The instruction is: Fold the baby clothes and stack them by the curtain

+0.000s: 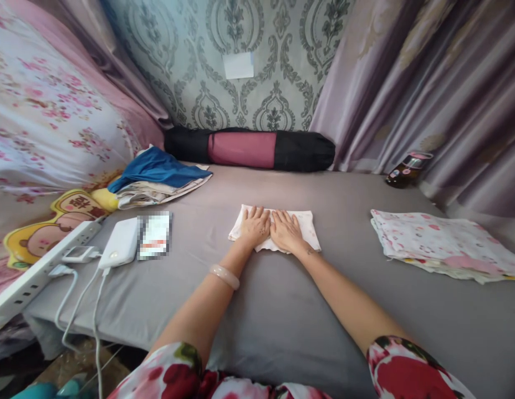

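A folded white cloth (307, 226) with faint pink print lies flat on the grey-covered surface (265, 310) in front of me. Both palms press down on it, side by side near its middle. My left hand (256, 226), with a pale bangle on its wrist, rests flat on the left half with fingers stretched out. Just beside it, my right hand (285, 229) lies flat too, fingers pointing away from me. Neither hand grips the cloth. Part of the cloth is hidden under the hands.
Folded printed cloths (440, 244) lie at the right, behind them a dark bottle (407, 170). A black and pink roll (243, 148) sits along the wall. At left are blue and pale fabrics (157, 172), a white power bank (119, 243), a blurred-out item (154, 235), and a power strip (45, 260) with cables.
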